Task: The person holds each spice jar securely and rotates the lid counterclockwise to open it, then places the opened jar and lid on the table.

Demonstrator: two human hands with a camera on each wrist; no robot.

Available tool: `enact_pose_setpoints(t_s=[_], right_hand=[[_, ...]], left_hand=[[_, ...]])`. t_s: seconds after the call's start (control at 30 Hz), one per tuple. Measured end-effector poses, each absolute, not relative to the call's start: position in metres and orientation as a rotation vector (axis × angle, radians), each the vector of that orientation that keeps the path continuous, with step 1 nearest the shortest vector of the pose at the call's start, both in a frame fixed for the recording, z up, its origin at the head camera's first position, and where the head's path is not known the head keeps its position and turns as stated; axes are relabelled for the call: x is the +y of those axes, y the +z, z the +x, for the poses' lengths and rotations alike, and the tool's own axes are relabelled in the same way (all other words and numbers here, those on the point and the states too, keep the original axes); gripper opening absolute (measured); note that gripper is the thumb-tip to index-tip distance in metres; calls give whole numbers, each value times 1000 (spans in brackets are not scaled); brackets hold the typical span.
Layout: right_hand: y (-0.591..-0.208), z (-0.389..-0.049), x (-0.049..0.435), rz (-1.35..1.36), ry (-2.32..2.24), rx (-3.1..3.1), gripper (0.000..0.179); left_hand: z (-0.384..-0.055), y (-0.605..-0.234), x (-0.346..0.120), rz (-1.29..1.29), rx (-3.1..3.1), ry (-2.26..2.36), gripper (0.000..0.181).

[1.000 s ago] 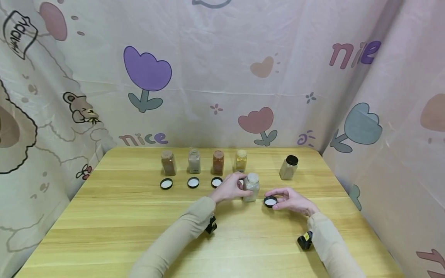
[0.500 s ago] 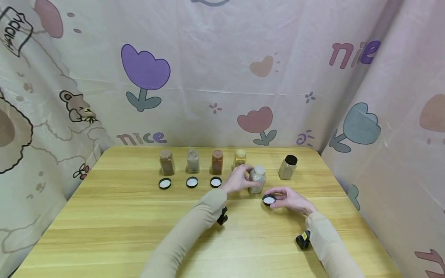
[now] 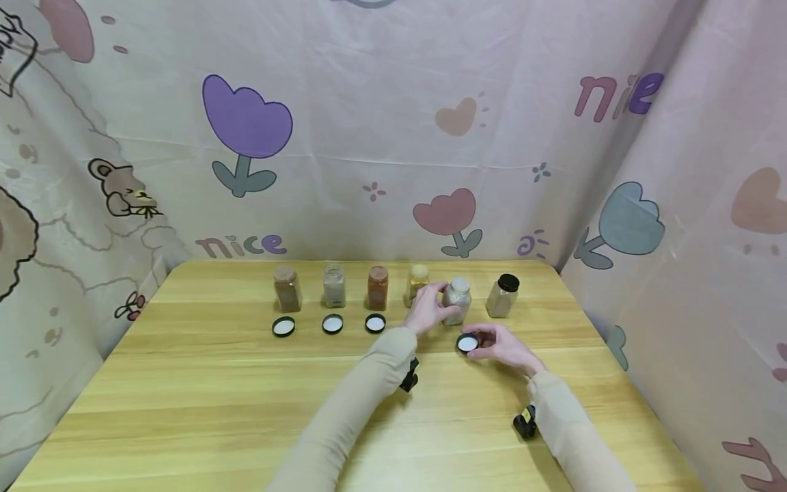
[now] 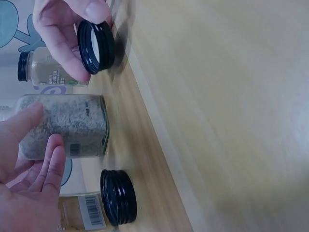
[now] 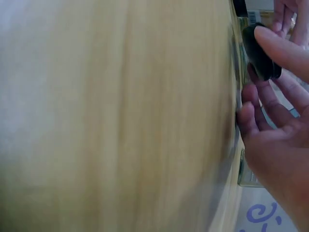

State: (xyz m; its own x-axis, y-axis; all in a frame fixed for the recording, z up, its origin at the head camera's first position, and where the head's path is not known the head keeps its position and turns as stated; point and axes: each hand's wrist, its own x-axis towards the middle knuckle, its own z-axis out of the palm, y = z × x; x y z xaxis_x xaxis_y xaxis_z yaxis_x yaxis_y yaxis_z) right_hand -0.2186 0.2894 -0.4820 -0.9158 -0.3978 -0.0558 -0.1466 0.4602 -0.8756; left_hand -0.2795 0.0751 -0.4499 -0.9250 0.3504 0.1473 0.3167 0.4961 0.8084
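My left hand (image 3: 426, 309) grips an upright glass spice jar (image 3: 457, 304) of pale grey, grainy contents, fingers and thumb on its sides. Its pale top carries no black lid. Whether its base touches the table cannot be made out. Just in front and to the right, my right hand (image 3: 505, 347) pinches a round black lid (image 3: 467, 344) between thumb and fingers, white inner face showing. In the left wrist view the held lid (image 4: 96, 47) appears close beside the jar (image 4: 72, 125). In the right wrist view the thumb presses the dark lid (image 5: 260, 53).
Along the back stand lidless jars: brown (image 3: 287, 290), whitish (image 3: 335, 287), red-orange (image 3: 378, 290) and yellow (image 3: 418, 280). Black lids (image 3: 283, 326) lie before them; one lid (image 4: 118, 197) shows by the yellow jar. A black-capped jar (image 3: 503, 297) stands right of the held one.
My left hand has carried the grey grainy jar back and slightly right, into line with the other jars. My right hand still pinches the lid and has shifted slightly back and left.
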Motion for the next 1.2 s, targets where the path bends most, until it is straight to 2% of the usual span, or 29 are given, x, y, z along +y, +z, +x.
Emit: enact_pose_setpoints(t_s=[0.13, 0.33, 0.57, 0.9, 1.2], right_hand=[[-483, -221, 286, -457, -1430, 2523, 57], [-485, -227, 279, -430, -1435, 2592, 56], [-485, -234, 274, -437, -1392, 2695, 56], [-486, -238, 270, -344, -1352, 2777, 55], [-486, -241, 269, -260, -1328, 2844, 55]], left_hand=[[-283, -450, 82, 539, 2708, 1439, 61], [-287, -450, 88, 464, 2779, 1451, 54], [-290, -450, 96, 407, 2785, 1454, 55], [-292, -450, 103, 306, 2792, 1474, 46], [-289, -449, 100, 385, 2835, 1407, 35]])
